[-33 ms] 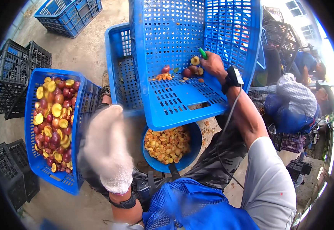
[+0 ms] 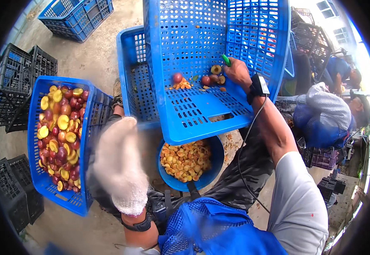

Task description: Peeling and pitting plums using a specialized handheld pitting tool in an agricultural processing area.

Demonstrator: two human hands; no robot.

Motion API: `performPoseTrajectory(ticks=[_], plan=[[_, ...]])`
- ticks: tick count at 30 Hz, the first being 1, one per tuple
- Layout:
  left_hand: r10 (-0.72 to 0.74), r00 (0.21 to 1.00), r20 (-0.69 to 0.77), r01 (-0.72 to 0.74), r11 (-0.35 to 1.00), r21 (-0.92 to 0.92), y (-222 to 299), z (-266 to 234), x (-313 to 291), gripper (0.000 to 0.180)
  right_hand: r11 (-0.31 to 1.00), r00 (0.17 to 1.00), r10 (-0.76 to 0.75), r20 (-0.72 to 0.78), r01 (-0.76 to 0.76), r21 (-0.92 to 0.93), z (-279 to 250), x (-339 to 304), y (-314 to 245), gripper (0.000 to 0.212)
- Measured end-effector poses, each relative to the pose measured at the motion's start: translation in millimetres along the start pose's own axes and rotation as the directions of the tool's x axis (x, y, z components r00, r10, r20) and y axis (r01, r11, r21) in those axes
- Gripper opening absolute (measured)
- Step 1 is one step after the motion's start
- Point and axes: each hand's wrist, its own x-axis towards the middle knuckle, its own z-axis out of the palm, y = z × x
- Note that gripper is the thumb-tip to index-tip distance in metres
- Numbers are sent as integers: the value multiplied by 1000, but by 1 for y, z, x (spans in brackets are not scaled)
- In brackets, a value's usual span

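My right hand (image 2: 239, 73) is closed round a green-handled tool (image 2: 226, 60), its working end not visible, inside a tilted blue crate (image 2: 193, 36). Close by lie whole and halved plums (image 2: 214, 78), and a single plum (image 2: 177, 78) sits beside crushed orange fruit pieces (image 2: 181, 84). My left hand (image 2: 121, 159), in a white knit glove, hovers between that crate and a crate of fruit on the left; its fingers are blurred. A mottled yellow-red patch shows at the glove's tip, too small to identify.
A blue crate (image 2: 87, 140) full of halved plums (image 2: 61, 136) stands at left. Below the tilted crate, a blue bucket (image 2: 221, 157) holds orange fruit pieces (image 2: 185, 160). Black crates (image 2: 13, 91) line the far left. Another person (image 2: 325, 112) bends at the right. A cable (image 2: 241, 165) hangs from my right wrist.
The single plum in the tilted crate has rolled slightly left. My right hand has shifted a little with the green-handled tool. The mottled patch now shows at the glove's tip.
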Motion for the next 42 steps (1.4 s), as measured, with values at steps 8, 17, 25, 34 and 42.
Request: performPoseTrajectory(ticks=[8,17,25,34,42], plan=[[-81,996,41,84,994,-71,9,-3,-8,23,954,934,61,353,50,-297,2,-23,-35,39],[-82,993,86,93,987,-131,7,17,-8,23,934,917,128,377,-239,264,21,-13,0,40],[322,938,126,-318,947,-48,-18,70,5,35,443,775,-376,509,-332,833,-42,-143,-131,36],[-425,839,341,421,107,-901,-49,79,28,28,691,901,-403,-163,416,592,0,-187,-151,21],[-346,817,461,534,152,-832,-53,84,30,31,834,869,-482,-107,493,248,6,-198,-145,25]])
